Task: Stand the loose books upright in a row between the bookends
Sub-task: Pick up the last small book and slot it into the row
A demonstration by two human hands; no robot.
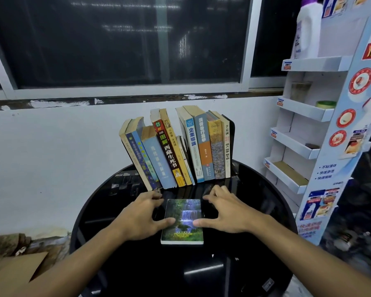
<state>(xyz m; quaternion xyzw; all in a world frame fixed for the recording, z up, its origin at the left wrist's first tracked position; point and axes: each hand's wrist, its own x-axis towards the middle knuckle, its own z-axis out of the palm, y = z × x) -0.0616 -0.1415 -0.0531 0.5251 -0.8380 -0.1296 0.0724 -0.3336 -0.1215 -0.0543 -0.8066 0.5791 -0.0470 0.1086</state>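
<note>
One loose book (183, 221) with a green waterfall cover lies flat on the round black table (244, 264). My left hand (142, 217) sits at its left edge, fingers spread, thumb laid on the cover. At the right edge is my right hand (225, 213), also spread, its thumb touching the cover. Behind them a row of several books (176, 151) stands near the table's far edge, the left ones leaning. A black bookend (231, 133) closes the row on the right. The left bookend is hidden.
A white wall and a dark window lie behind the table. A tall cardboard display rack (313, 129) with shelves stands close on the right. A brown cardboard sheet (13, 273) lies low at the left.
</note>
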